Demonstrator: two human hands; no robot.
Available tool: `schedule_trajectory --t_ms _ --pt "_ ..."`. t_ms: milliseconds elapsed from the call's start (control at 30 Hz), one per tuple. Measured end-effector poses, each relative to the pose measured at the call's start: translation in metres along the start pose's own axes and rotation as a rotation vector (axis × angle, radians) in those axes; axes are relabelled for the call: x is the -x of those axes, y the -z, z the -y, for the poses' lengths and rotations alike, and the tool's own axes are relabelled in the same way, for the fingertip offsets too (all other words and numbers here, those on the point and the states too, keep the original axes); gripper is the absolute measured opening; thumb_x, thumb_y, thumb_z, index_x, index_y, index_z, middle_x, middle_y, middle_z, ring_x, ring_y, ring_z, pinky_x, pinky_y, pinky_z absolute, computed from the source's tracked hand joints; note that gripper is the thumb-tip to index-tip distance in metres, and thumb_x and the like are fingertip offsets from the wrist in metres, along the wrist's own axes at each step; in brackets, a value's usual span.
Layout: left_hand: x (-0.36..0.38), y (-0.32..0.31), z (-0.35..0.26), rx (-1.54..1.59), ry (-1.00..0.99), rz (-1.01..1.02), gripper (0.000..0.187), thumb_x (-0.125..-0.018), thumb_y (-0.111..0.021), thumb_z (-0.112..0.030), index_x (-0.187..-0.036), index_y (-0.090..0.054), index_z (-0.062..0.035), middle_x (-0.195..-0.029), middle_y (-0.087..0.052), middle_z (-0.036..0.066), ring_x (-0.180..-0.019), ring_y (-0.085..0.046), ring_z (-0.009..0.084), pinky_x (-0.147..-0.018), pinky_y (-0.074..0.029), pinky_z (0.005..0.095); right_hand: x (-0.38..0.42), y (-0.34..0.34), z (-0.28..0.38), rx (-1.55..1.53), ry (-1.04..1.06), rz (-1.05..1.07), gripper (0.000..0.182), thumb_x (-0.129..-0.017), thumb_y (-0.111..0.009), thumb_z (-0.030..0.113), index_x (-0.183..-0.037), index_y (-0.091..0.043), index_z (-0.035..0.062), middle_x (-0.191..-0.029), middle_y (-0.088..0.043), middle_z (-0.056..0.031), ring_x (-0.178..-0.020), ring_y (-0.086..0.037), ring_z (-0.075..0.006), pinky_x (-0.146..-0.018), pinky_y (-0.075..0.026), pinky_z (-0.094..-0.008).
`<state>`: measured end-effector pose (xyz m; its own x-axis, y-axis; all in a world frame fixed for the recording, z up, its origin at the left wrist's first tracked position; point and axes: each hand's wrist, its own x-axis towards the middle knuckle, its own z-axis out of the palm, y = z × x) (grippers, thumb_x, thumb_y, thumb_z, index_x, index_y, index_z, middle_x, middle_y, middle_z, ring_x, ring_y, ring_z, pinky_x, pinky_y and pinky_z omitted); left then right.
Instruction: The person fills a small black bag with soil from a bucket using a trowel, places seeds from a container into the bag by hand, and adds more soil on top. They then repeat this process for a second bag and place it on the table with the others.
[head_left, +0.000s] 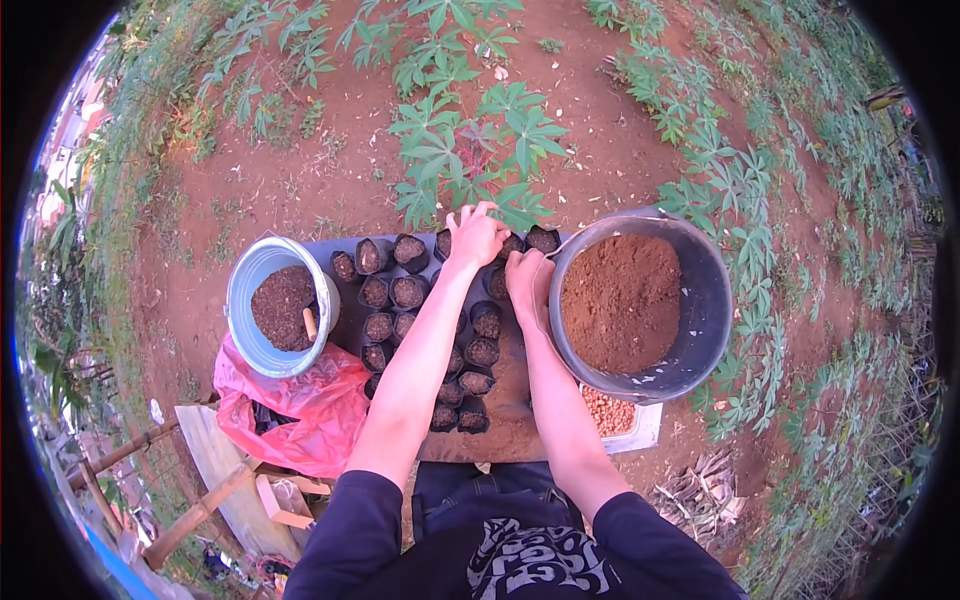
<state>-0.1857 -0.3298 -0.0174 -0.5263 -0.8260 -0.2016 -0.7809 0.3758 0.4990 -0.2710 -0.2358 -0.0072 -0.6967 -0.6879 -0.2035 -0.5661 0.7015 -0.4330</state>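
Note:
Rows of small black bags filled with soil (408, 291) stand on a table (510, 425). My left hand (478, 234) is over the back row, its fingers bent and partly spread, with nothing visible in them. Beside it on the right, my right hand (528, 280) has its fingers bent together at a bag near the large dark bucket; what they hold, if anything, is hidden. That dark bucket (705, 315) contains reddish-brown soil (620, 305). At the left, a light blue bucket (243, 310) holds darker soil (280, 305) and a tool with a wooden handle (310, 322).
A pink plastic bag (300, 400) lies by the table's left edge. Under the dark bucket is a tray (645, 428) of orange-brown grains (608, 408). Green leafy plants (470, 155) grow behind the table. Wooden boards and poles (215, 500) are at the lower left.

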Motion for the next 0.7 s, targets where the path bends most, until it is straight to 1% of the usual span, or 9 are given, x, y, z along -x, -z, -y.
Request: schedule_trajectory --t_ms 100,200,267,333,400,433,533,600,700 --pt "0.015 0.001 -0.005 0.055 -0.037 -0.209 0.019 -0.088 -0.069 -0.027 -0.103 -0.077 -0.0197 -0.134 -0.054 0.002 -0.127 -0.046 0.0263 -0.108 -0.029 0.0567 0.001 -0.009 -0.014 0.008 0.078 -0.132 0.029 -0.090 -0.055 0.023 -0.080 -0.067 -0.0016 -0.071 -0.065 -0.0279 -0.071 -0.068 -0.0424 -0.066 -0.053 -0.0509" --pt "0.053 0.018 -0.011 0.235 0.037 -0.329 0.019 -0.086 -0.070 -0.019 -0.103 -0.075 -0.0125 -0.125 -0.059 0.008 -0.117 -0.054 0.0283 -0.101 -0.041 0.0470 0.021 -0.004 -0.019 -0.257 0.236 -0.207 0.026 -0.094 -0.056 0.025 -0.086 -0.062 0.0010 -0.067 -0.063 -0.0224 -0.066 -0.066 -0.0392 -0.064 -0.050 -0.0492" --pt "0.093 0.012 -0.009 0.255 0.034 -0.479 0.018 -0.083 -0.072 -0.014 -0.099 -0.073 -0.0044 -0.105 -0.065 0.014 -0.098 -0.062 0.0315 -0.086 -0.050 0.0411 0.051 0.001 -0.029 -0.345 0.190 -0.057 0.024 -0.094 -0.061 0.027 -0.090 -0.059 0.0038 -0.066 -0.064 -0.0168 -0.065 -0.065 -0.0361 -0.065 -0.049 -0.0488" --pt "0.130 0.020 -0.023 0.469 0.251 -0.229 0.024 -0.080 -0.073 -0.013 -0.101 -0.072 -0.0006 -0.093 -0.067 0.019 -0.085 -0.066 0.0366 -0.080 -0.053 0.0427 0.084 0.013 -0.035 -0.292 0.189 0.030 0.023 -0.092 -0.064 0.028 -0.091 -0.060 0.0050 -0.067 -0.065 -0.0153 -0.067 -0.066 -0.0348 -0.067 -0.050 -0.0483" --pt "0.148 -0.009 -0.009 0.355 0.067 -0.275 0.029 -0.079 -0.074 -0.013 -0.104 -0.071 0.0024 -0.090 -0.068 0.022 -0.079 -0.068 0.0387 -0.076 -0.055 0.0437 0.106 0.010 -0.049 -0.265 0.155 0.143 0.024 -0.090 -0.067 0.029 -0.093 -0.061 0.0059 -0.069 -0.067 -0.0137 -0.070 -0.067 -0.0342 -0.069 -0.051 -0.0471" --pt "0.154 -0.013 -0.007 0.305 0.052 -0.209 0.028 -0.080 -0.072 -0.009 -0.105 -0.071 0.0032 -0.096 -0.069 0.024 -0.085 -0.069 0.0396 -0.080 -0.056 0.0435 0.113 0.009 -0.053 -0.252 0.137 0.197 0.025 -0.088 -0.069 0.030 -0.094 -0.061 0.0063 -0.069 -0.067 -0.0129 -0.071 -0.068 -0.0339 -0.070 -0.052 -0.0465" --pt "0.161 -0.022 -0.003 0.211 0.000 -0.210 0.024 -0.081 -0.069 -0.006 -0.102 -0.072 0.0037 -0.096 -0.068 0.025 -0.086 -0.069 0.0401 -0.081 -0.056 0.0440 0.120 0.004 -0.060 -0.243 0.103 0.239 0.029 -0.086 -0.071 0.032 -0.097 -0.062 0.0067 -0.073 -0.069 -0.0126 -0.076 -0.069 -0.0334 -0.073 -0.054 -0.0463" --pt "0.163 -0.024 -0.002 0.176 0.063 -0.196 0.020 -0.082 -0.066 -0.004 -0.100 -0.072 0.0038 -0.094 -0.069 0.026 -0.087 -0.069 0.0410 -0.080 -0.057 0.0455 0.120 0.000 -0.061 -0.134 0.120 0.103 0.026 -0.087 -0.069 0.030 -0.095 -0.064 0.0061 -0.080 -0.070 -0.0181 -0.082 -0.068 -0.0396 -0.078 -0.054 -0.0494" --pt "0.161 -0.027 -0.001 0.194 0.038 -0.215 0.015 -0.083 -0.064 -0.004 -0.093 -0.073 0.0035 -0.085 -0.067 0.028 -0.083 -0.068 0.0429 -0.078 -0.057 0.0474 0.114 0.004 -0.066 -0.137 0.132 0.156 0.026 -0.091 -0.062 0.028 -0.087 -0.067 0.0027 -0.085 -0.068 -0.0262 -0.086 -0.067 -0.0441 -0.079 -0.053 -0.0526"
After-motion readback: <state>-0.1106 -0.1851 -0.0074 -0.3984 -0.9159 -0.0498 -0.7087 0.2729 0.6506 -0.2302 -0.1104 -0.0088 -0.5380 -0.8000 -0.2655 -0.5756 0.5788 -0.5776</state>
